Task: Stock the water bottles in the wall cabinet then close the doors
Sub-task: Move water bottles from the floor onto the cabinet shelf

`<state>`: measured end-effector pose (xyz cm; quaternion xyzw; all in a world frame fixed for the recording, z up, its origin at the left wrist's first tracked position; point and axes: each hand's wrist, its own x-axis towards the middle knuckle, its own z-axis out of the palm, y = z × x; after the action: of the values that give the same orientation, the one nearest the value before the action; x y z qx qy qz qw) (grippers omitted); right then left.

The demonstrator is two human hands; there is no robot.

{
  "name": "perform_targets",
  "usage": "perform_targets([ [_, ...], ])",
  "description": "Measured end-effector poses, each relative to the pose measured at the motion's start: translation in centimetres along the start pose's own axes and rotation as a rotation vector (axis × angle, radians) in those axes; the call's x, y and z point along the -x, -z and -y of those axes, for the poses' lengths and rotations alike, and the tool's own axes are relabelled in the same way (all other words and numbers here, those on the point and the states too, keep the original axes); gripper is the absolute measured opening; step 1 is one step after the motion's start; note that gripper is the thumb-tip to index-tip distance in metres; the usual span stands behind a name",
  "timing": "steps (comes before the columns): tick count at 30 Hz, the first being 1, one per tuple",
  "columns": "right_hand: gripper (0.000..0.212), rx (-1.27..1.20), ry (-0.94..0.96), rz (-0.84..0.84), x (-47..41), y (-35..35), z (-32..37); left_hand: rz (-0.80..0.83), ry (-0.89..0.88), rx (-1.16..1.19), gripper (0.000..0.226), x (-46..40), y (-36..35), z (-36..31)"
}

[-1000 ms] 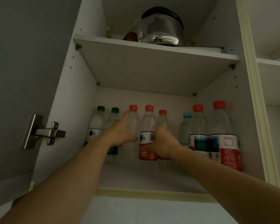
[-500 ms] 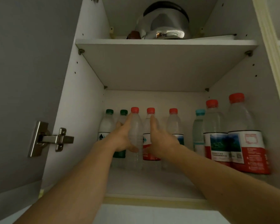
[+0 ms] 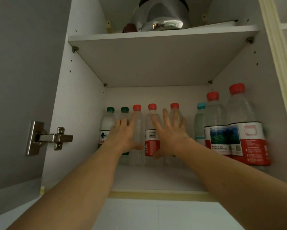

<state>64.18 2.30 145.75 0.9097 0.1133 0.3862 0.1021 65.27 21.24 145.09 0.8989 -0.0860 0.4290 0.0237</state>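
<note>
Several water bottles stand in a row at the back of the wall cabinet's lower shelf. Two have green caps at the left, three small ones have red caps, one has a light blue cap, and two large red-capped bottles stand at the right. My left hand lies with straight fingers in front of an unlabelled red-capped bottle. My right hand is spread open in front of the red-labelled bottle and the third red-capped bottle. Neither hand grips anything.
The left cabinet door stands open, its metal hinge at the cabinet's left wall. A shiny metal pot sits on the upper shelf. The cabinet's right frame borders another compartment. White wall tiles lie below.
Both hands have let go of the bottles and spread their fingers open. The third red-capped bottle now stands further right, apart from the labelled one. The view has moved closer.
</note>
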Motion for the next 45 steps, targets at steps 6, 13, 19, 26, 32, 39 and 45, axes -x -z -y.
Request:
perform_targets([
  [6,0.147,0.079,0.033,-0.076,0.3,-0.3,0.1,-0.090,-0.056,-0.250,0.136,-0.2,-0.4,-1.5],
  [13,0.144,0.153,0.052,-0.110,0.4,-0.1,0.2,-0.031,-0.192,-0.411,0.138,-1.0,0.3,0.4],
  [19,0.143,0.237,0.030,-0.087,0.1,-0.6,0.5,0.018,-0.212,-0.415,0.136,-2.3,-0.8,1.0],
  [26,0.140,0.307,0.009,-0.063,-0.5,-0.9,0.2,0.023,-0.179,-0.330,0.136,-3.2,-2.0,1.8],
  [32,0.130,0.434,0.029,-0.058,-0.3,-1.0,0.6,0.023,-0.212,-0.280,0.138,-3.1,-2.1,2.4],
  [39,0.128,0.627,0.121,-0.047,-1.1,-1.0,0.6,-0.002,-0.202,-0.277,0.142,-3.5,-1.8,1.5],
  [45,0.119,0.538,0.141,-0.065,-0.4,-0.9,0.4,0.026,-0.198,-0.269,0.141,-3.5,-1.5,1.6],
])
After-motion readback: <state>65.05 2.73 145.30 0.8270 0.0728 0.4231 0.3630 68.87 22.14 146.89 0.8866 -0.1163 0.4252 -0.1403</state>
